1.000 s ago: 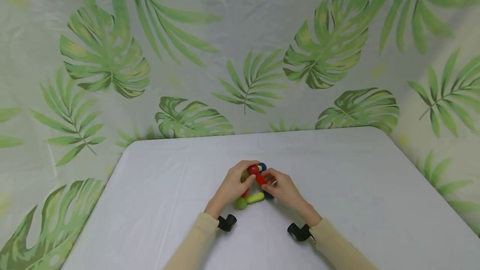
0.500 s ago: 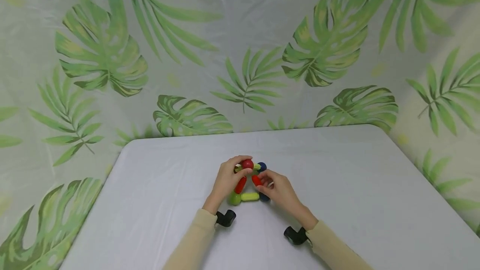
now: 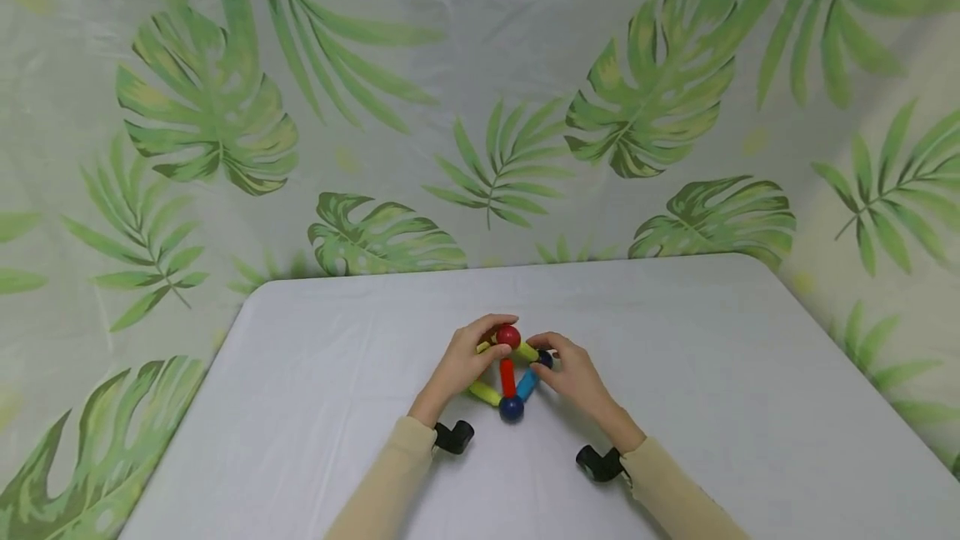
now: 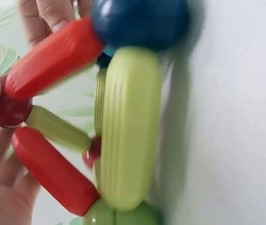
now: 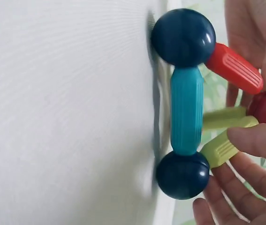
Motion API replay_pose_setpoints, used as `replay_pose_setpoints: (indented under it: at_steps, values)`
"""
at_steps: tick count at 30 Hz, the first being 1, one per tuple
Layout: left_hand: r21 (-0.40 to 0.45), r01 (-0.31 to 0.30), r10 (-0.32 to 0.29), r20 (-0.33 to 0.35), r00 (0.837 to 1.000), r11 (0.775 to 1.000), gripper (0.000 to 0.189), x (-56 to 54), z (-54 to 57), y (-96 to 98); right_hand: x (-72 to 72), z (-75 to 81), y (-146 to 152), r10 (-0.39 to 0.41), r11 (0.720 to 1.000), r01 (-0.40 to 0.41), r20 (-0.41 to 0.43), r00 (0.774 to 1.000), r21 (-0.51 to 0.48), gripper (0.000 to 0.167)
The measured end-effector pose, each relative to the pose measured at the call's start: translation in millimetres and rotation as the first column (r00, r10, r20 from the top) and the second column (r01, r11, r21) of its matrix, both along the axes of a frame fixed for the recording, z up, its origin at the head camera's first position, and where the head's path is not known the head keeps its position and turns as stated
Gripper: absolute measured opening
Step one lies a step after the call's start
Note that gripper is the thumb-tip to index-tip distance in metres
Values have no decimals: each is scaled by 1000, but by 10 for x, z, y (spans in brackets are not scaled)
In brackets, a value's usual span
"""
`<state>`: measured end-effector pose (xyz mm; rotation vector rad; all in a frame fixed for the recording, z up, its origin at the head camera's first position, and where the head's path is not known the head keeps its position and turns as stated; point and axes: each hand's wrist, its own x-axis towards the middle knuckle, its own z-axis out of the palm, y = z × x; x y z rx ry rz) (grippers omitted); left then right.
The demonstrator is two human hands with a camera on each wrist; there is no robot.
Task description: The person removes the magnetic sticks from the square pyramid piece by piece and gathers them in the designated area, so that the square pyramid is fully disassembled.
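Note:
Magnetic rods and balls are joined into a small pyramid frame on the table. At its top, my left hand [image 3: 465, 357] pinches a red ball [image 3: 508, 337] between thumb and fingers. From that ball a red rod [image 3: 507, 377] slopes down to the front dark blue ball [image 3: 512, 408]. A light blue rod [image 5: 186, 112] links this to a second dark blue ball [image 5: 183, 175]. Beside that second ball, my right hand [image 3: 576, 373] pinches a yellow-green rod [image 5: 224, 145]. Another red rod [image 4: 53, 171] meets a green ball [image 4: 121, 215], which my left hand hides from the head view.
The white-covered table [image 3: 675, 340] stretches around the frame on all sides. Behind it hangs a leaf-patterned cloth [image 3: 510, 65]. A small black camera [image 3: 453, 437] is strapped to the left wrist, another camera [image 3: 597, 463] to the right.
The frame has turned, bringing a blue ball to the front centre. My right hand has left the red rod, which now joins that ball, and holds a yellow-green rod.

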<state>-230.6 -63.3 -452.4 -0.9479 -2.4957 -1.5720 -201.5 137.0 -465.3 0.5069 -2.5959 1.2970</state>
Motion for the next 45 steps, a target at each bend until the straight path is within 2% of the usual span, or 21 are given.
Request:
replay_pose_setpoints:
  at_steps: [4,10,17,24,27,29,32,35,40,45]
  values:
    - [-27,-38,36,-62,997,999,38,13,-24,-4,6,-29,-28,26,1000,-26,23,999,17,27]
    - [-84,-43,36,-81,996,995,41,18,-10,11,39,-47,-81,24,999,-23,37,999,-22,24]
    - [-8,-58,58,-24,998,998,36,-18,-17,38,48,-55,-87,20,1000,-20,29,999,-6,23]
    - [72,-75,73,29,997,995,36,-18,-21,27,126,3,-55,83,996,-83,-9,997,26,24]
    - [85,-59,57,22,998,995,36,-7,2,5,161,28,-36,114,993,-115,25,993,29,23]
    - [74,-32,32,2,999,997,34,-6,5,-2,165,44,2,129,992,-129,82,988,-2,21]
    - [46,-7,7,-11,1000,999,33,14,8,5,106,58,61,104,992,-91,162,981,-85,16]
    - [49,-4,3,6,1000,999,33,31,1,13,2,65,76,72,988,-49,153,986,-147,21]
    - [39,28,-29,30,999,999,34,60,-25,35,-166,14,42,110,993,-108,39,993,-53,25]
    - [26,25,-27,67,997,999,34,89,-16,46,-207,-31,39,134,991,-134,24,991,4,21]
